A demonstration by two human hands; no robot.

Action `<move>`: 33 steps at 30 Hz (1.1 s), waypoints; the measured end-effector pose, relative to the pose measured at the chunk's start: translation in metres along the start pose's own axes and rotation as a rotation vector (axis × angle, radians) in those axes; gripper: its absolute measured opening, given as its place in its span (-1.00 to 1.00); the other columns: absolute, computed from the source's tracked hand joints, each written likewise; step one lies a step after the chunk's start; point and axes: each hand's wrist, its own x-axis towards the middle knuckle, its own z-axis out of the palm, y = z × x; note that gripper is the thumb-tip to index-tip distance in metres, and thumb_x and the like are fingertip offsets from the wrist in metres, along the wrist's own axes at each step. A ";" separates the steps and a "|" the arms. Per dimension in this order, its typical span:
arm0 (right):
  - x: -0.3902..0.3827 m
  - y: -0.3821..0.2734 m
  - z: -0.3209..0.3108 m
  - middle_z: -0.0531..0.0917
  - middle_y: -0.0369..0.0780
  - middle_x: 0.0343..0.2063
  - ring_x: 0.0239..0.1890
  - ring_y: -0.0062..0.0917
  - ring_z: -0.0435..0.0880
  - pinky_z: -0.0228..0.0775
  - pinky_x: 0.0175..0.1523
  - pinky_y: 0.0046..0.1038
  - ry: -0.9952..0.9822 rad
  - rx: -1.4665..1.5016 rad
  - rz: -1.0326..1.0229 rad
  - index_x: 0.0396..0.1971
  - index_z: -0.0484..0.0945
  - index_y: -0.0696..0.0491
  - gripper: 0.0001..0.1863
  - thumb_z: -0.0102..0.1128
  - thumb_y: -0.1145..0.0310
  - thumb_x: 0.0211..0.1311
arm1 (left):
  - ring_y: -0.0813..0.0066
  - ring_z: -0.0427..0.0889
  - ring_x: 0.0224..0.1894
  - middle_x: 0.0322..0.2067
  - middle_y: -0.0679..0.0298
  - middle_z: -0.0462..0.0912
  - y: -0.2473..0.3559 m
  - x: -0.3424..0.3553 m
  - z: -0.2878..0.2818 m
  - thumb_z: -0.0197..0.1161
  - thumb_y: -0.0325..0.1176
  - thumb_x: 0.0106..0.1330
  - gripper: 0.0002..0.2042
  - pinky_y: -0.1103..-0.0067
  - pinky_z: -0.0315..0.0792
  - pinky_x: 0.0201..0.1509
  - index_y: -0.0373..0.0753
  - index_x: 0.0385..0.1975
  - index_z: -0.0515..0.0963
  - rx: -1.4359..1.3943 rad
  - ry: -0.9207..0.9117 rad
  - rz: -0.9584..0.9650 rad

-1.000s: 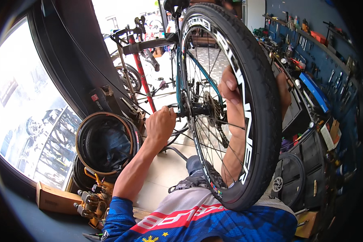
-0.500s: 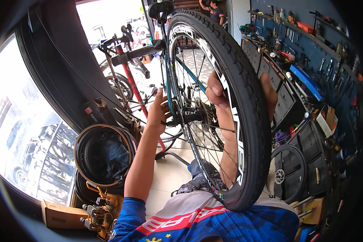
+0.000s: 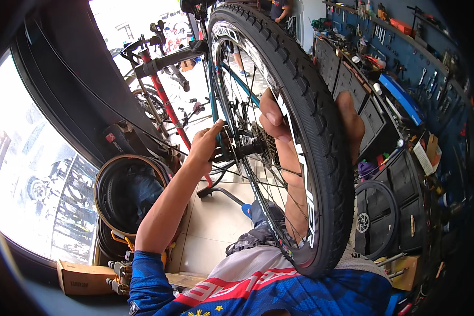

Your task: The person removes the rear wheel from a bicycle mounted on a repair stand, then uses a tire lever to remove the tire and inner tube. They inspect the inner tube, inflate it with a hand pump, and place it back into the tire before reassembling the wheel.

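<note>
A bicycle wheel (image 3: 329, 174) with a knobbly black tyre and a white-lettered black rim stands upright in front of me, its lower part close to my shirt. My right hand (image 3: 275, 120) grips the wheel from the right, fingers reaching among the spokes and the thumb on the tyre's far side. My left hand (image 3: 205, 143) is closed at the teal bicycle frame (image 3: 214, 97), left of the hub (image 3: 250, 149); its fingertips are partly hidden. A cassette (image 3: 270, 141) sits on the hub's right, partly covered by spokes and my right forearm.
A red repair stand (image 3: 166, 100) holds the bike by a black clamp arm. Tyres (image 3: 101, 197) and a cardboard box (image 3: 81, 278) lie left. On the right are dark drawers (image 3: 347, 87), a tool wall (image 3: 400, 47) and a loose tyre (image 3: 395, 216). Another person (image 3: 280, 10) stands at the back.
My left hand has moved up to the frame beside the hub, its fingers going from spread to closed. The right hand keeps its hold on the wheel. The view has shifted slightly.
</note>
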 end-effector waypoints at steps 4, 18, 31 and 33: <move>-0.001 0.002 -0.001 0.60 -0.09 0.05 -0.22 -0.39 0.38 0.10 -0.25 -0.45 -0.067 0.025 -0.020 0.27 0.48 0.11 -0.25 0.01 -0.26 0.42 | 0.55 0.64 -0.27 -0.30 0.25 0.70 -0.009 0.010 -0.001 0.18 -0.03 0.54 -0.62 0.54 0.51 -0.15 -0.29 -0.05 0.60 0.116 0.109 -0.039; -0.003 -0.001 0.006 0.59 -0.02 -0.11 -0.23 -0.38 0.38 0.15 -0.23 -0.44 0.198 -0.027 0.040 0.17 0.45 0.33 -0.19 0.03 -0.24 0.42 | 0.60 0.46 -0.57 -0.54 0.39 0.53 -0.003 0.003 0.022 0.13 0.01 0.44 -0.67 0.57 0.43 -0.46 -0.16 -0.30 0.53 -0.175 0.221 -0.110; 0.000 0.005 0.004 0.59 0.00 -0.35 -0.37 -0.42 0.45 0.17 -0.41 -0.51 0.237 -0.123 0.088 0.25 0.35 0.36 -0.24 -0.04 -0.12 0.51 | 0.21 0.49 -0.40 -0.54 0.03 0.52 -0.016 0.008 0.048 -0.40 0.66 0.28 0.05 0.20 0.34 -0.24 -0.45 -0.60 0.50 0.319 0.654 0.111; 0.001 0.005 0.003 0.61 -0.04 -0.36 -0.38 -0.45 0.48 0.20 -0.44 -0.53 0.156 -0.201 0.056 0.28 0.34 0.35 -0.25 -0.03 -0.10 0.51 | 0.27 0.46 -0.43 -0.55 0.10 0.51 -0.018 0.009 0.050 -0.31 0.62 0.33 -0.03 0.25 0.33 -0.29 -0.39 -0.49 0.52 0.210 0.629 0.155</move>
